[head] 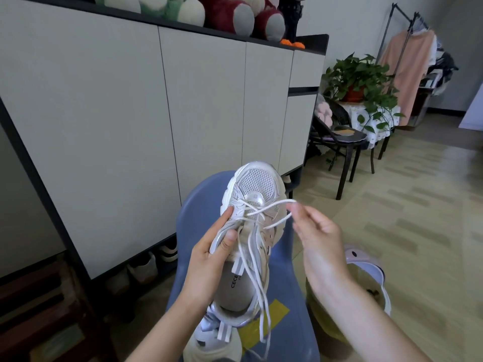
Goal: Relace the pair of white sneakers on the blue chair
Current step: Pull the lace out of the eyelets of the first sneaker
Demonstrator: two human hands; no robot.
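Head view, hidden or cut off: the second sneaker (209, 340) lies at the bottom edge, partly covered by the held sneaker's heel and the left forearm, so only its tongue, tab and part of its side show.
Head view, hard to make out: the right fingertips are blurred, so the exact pinch point on the lace is unclear; the shoes under the cabinet (146, 267) sit in shadow and cannot be counted surely.
Sneakers: two white ones, both over the blue chair (290, 333).
Held sneaker (251, 205): raised above the seat, toe pointing away, opening facing the camera, insole print partly readable.
Lace (257, 259): one white lace, threaded only through the eyelets near the toe; two loose lengths hang down over the heel toward the seat.
Left hand (211, 253): grips the sneaker's left side, thumb curled over the eyelet edge, fingers wrapped beneath.
Right hand (317, 239): fingers drawn together, pinching a loop of lace just right of the toe.
Yellow tape patch (277, 312): one, on the seat, half hidden by the heel.
Plush toys (188, 11): several on the cabinet top, cut off by the upper edge.
Potted plant (360, 82): one, on a small table at right.
Dark chair (339, 137): one, beside that table.
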